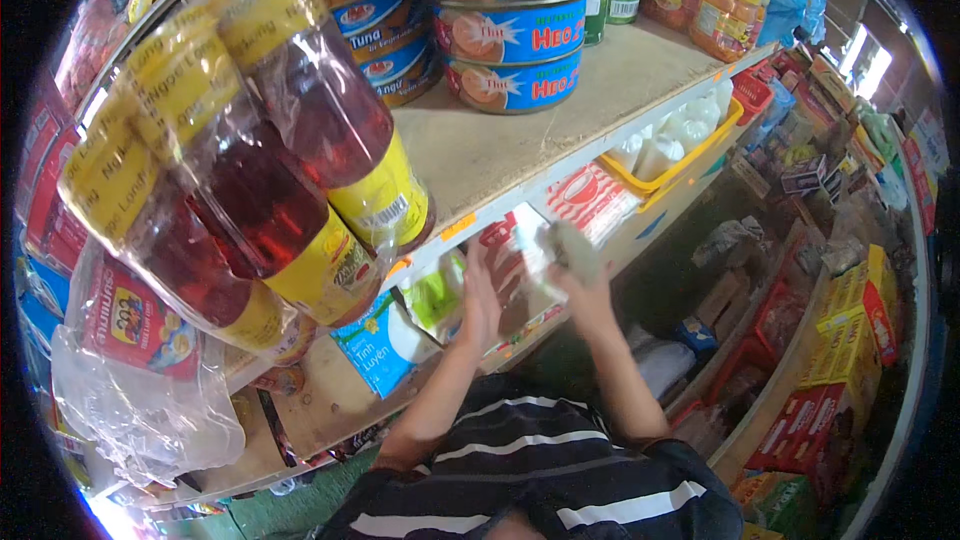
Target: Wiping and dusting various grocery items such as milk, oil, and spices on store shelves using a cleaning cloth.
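Note:
Both of my hands are at the lower shelf, just under the edge of the upper one. My left hand (482, 300) is upright beside red-and-white packets (506, 259), its fingers extended; whether it touches them is unclear. Blurred, my right hand (583, 266) is at a greyish thing and a white packet (534, 240); its grip cannot be made out. A green-and-white packet (436, 296) and a blue packet (382, 345) lie left of my left hand. To the right of the white packet are red-and-white striped packets (589, 199).
Plastic-wrapped bottles of dark red liquid (262, 202) stand at the left of the upper shelf (495, 142), near stacked cans (514, 30). A yellow basket (652, 184) holds white bags. Yellow boxes (840, 330) line a shelf at right.

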`<control>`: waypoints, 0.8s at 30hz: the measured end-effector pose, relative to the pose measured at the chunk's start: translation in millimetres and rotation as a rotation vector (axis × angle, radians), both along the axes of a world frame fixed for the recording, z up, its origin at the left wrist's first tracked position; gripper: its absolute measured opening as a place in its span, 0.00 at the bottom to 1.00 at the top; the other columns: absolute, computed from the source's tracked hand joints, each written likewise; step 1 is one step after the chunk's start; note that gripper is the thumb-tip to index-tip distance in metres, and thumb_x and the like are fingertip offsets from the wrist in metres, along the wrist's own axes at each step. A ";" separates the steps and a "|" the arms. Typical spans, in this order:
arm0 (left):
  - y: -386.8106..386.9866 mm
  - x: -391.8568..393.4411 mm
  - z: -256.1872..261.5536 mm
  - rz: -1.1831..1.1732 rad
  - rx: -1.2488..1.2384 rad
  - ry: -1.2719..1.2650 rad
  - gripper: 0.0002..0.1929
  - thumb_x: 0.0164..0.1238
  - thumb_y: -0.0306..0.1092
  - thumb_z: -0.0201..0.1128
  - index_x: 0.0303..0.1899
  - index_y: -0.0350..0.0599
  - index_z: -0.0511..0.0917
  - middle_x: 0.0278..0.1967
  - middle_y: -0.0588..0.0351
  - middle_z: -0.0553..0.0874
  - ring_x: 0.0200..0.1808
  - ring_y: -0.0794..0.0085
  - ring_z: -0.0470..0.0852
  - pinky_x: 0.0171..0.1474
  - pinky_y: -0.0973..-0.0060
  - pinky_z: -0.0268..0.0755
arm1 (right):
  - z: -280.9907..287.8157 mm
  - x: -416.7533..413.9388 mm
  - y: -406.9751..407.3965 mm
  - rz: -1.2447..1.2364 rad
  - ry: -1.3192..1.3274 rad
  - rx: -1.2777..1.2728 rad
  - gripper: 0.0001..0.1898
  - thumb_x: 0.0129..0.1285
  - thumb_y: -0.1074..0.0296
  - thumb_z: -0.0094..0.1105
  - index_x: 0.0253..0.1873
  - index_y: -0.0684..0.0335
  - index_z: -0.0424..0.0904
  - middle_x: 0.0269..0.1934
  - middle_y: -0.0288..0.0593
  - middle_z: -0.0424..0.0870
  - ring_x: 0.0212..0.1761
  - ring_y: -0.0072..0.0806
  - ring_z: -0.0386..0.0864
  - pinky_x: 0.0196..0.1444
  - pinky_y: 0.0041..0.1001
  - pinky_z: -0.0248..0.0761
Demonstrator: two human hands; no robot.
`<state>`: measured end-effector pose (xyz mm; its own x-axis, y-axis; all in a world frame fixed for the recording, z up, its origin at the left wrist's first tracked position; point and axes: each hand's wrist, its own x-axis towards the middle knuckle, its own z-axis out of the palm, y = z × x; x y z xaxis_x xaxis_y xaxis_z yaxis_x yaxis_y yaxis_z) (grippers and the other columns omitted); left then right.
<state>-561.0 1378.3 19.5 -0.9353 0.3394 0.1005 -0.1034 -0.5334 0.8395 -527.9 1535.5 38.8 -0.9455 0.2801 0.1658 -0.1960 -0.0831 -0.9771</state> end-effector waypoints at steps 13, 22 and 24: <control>0.4 43.4 -36.4 -0.196 0.163 -0.205 0.55 0.55 0.79 0.46 0.74 0.48 0.43 0.73 0.47 0.55 0.68 0.49 0.64 0.71 0.53 0.53 | 20.8 -13.4 -46.3 -0.153 0.061 0.518 0.39 0.52 0.39 0.61 0.66 0.54 0.69 0.73 0.58 0.53 0.72 0.68 0.48 0.68 0.62 0.46; -52.2 21.0 -11.7 -0.191 0.357 -0.170 0.55 0.55 0.79 0.47 0.74 0.47 0.44 0.72 0.46 0.57 0.68 0.49 0.65 0.70 0.53 0.55 | 29.0 56.6 -99.3 0.437 0.320 1.173 0.43 0.44 0.41 0.67 0.70 0.41 0.65 0.76 0.51 0.46 0.76 0.66 0.38 0.70 0.67 0.33; -56.0 20.8 -8.4 -0.205 0.398 -0.167 0.55 0.54 0.79 0.47 0.74 0.47 0.45 0.72 0.46 0.58 0.67 0.49 0.65 0.70 0.53 0.56 | 31.9 36.1 -97.7 0.347 0.368 1.068 0.45 0.43 0.43 0.68 0.70 0.40 0.64 0.76 0.51 0.47 0.75 0.66 0.37 0.68 0.70 0.30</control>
<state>-540.1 1322.3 11.2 -0.8677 0.4840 0.1136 -0.3561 -0.7645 0.5373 -491.8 1437.8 70.7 -0.7899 -0.4284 0.4388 -0.6084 0.6376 -0.4726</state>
